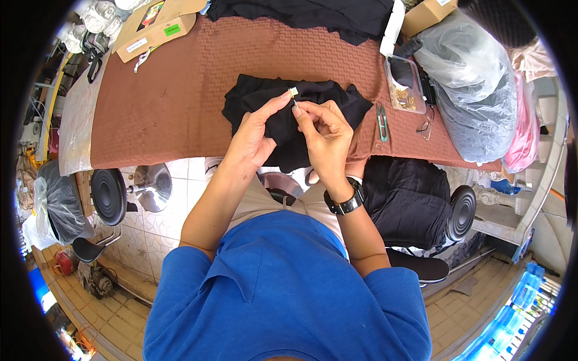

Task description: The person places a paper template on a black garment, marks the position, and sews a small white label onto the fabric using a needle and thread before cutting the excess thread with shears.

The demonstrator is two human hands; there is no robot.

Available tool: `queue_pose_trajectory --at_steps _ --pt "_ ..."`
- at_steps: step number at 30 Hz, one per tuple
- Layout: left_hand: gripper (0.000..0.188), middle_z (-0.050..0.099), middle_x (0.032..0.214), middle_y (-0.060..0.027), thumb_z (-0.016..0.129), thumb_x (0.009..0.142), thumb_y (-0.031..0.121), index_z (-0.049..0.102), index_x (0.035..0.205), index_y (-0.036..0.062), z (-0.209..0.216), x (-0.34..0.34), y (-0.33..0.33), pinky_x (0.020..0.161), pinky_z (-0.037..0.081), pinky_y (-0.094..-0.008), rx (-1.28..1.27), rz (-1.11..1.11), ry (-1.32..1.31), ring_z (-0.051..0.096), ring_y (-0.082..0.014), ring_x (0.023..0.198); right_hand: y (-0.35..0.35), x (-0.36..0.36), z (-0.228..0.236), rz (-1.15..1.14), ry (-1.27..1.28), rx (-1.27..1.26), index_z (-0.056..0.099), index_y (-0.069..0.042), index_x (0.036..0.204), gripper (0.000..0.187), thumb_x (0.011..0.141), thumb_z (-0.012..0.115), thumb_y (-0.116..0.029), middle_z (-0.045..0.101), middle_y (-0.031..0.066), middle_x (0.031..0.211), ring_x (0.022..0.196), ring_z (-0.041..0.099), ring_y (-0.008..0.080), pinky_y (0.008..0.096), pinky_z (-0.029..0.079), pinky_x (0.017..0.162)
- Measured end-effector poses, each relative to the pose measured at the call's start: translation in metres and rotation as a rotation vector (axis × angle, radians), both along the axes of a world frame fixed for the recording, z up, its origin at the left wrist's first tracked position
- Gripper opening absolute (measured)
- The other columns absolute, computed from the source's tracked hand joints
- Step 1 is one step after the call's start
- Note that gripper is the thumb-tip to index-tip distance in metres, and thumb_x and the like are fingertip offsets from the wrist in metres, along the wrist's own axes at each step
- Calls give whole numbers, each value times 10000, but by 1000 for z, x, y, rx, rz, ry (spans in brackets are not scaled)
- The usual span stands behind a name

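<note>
A black garment (247, 96) lies bunched on the brown cloth and hangs over the table's near edge. My left hand (251, 141) is closed on it, thumb stretched along the fabric. At that thumb's tip sits a small whitish tag (293, 92). My right hand (328, 135), with a black watch on its wrist, pinches a thin, pale, pin-like piece (295, 104) just below the tag. The piece is too small to name surely. Both hands' fingertips nearly meet over the garment, and the fabric under them is partly hidden.
Green-handled thread snips (382, 123) lie right of the garment. Beyond them are a clear plastic box (405, 93) with small gold-coloured pieces, eyeglasses (426, 124) and a large plastic bag (469, 90). A cardboard box (158, 33) stands far left; more black cloth (307, 13) lies at the back.
</note>
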State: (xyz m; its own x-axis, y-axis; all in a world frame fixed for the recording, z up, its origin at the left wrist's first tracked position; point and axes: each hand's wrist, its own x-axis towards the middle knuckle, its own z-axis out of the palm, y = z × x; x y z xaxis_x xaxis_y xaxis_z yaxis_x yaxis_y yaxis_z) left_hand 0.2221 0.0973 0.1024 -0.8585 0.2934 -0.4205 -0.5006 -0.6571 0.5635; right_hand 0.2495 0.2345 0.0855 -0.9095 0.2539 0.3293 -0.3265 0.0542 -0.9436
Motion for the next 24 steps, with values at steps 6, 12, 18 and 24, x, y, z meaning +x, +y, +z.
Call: queue_pose_trajectory --at_steps 6,12,18,24 --pt "305 721 1076 -65 769 888 178 716 1152 32 6 3 2 906 550 -317 -23 -1 -1 695 -165 997 2 0 0 2 -10 -5 772 -2 1004 150 859 755 31 591 11 769 672 552 58 212 451 578" --pt "254 722 1064 -74 722 929 159 681 1158 56 -2 0 2 861 596 -313 -9 6 5 715 -172 971 -1 1 0 -2 -32 -48 772 -5 1001 144 862 754 28 596 14 772 676 551 57 213 450 586" --pt "258 715 1082 -75 715 934 157 679 1167 52 -1 1 1 874 589 -314 -3 -3 2 707 -171 993 0 0 0 -8 -17 7 772 -5 996 135 865 755 23 594 12 775 679 549 57 210 444 590" --pt "271 713 1095 -79 718 931 161 677 1174 49 -6 0 2 890 587 -324 -30 10 -7 703 -174 1005 -2 0 -1 -13 -38 -49 769 1 984 117 869 754 17 586 9 769 657 542 55 212 433 575"
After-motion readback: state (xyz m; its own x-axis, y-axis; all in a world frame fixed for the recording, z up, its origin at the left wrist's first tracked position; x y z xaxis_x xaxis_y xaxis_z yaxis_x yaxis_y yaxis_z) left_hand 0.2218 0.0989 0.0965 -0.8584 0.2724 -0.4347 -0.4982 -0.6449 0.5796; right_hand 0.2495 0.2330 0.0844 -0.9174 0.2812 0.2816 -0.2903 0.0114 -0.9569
